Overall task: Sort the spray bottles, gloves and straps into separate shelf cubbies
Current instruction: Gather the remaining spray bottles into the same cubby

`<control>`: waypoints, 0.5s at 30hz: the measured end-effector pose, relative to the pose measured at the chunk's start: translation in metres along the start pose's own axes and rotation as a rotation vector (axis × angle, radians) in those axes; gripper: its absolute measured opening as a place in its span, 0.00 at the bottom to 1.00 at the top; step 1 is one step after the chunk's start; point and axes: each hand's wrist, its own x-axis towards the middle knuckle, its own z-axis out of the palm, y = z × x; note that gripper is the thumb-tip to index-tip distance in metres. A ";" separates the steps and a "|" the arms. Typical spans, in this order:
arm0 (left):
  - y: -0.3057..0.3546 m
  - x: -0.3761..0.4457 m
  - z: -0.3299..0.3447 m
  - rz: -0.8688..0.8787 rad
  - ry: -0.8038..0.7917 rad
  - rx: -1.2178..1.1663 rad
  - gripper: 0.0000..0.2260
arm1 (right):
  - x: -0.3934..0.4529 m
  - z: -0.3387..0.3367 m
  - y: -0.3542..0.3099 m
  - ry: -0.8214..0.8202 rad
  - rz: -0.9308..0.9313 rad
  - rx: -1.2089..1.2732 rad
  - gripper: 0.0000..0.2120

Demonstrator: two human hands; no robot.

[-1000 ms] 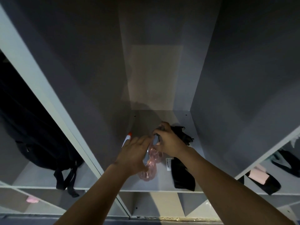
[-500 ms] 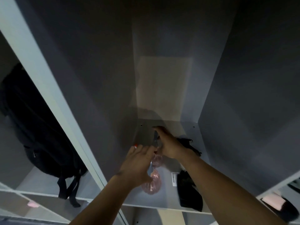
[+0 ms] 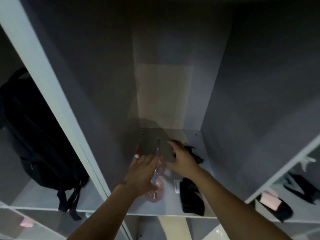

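Observation:
Both hands reach into the middle cubby [image 3: 204,146]. My left hand [image 3: 143,172] lies palm down with fairly straight fingers over a bottle whose red and white tip [image 3: 136,155] pokes out past the fingertips. A clear pink spray bottle [image 3: 155,192] lies just right of that hand, and its thin dark nozzle [image 3: 158,144] stands between the hands. My right hand [image 3: 181,157] hovers with fingers spread and holds nothing. Behind it lies a black glove or strap [image 3: 194,153]. Another black piece [image 3: 190,198] with a white tag [image 3: 177,186] lies near the shelf's front edge.
A black backpack [image 3: 39,135] fills the left cubby beyond the white divider [image 3: 52,94]. The right cubby holds black and pink items [image 3: 273,203]. A small pink thing [image 3: 26,223] sits in the lower left cubby. More cubbies open below the shelf.
My right hand has let go of the dark nozzle and spread its fingers. My left hand has flattened and slid forward over the bottle.

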 end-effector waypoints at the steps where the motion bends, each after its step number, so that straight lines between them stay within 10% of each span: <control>1: 0.004 -0.004 -0.003 -0.007 -0.003 -0.008 0.44 | -0.022 -0.002 -0.006 0.053 0.018 0.053 0.37; 8: 0.087 -0.056 -0.017 0.075 0.187 -0.168 0.34 | -0.205 -0.035 -0.047 0.389 0.252 0.281 0.12; 15: 0.235 -0.090 -0.037 0.334 0.007 -0.510 0.25 | -0.344 -0.134 -0.078 0.731 0.396 0.258 0.13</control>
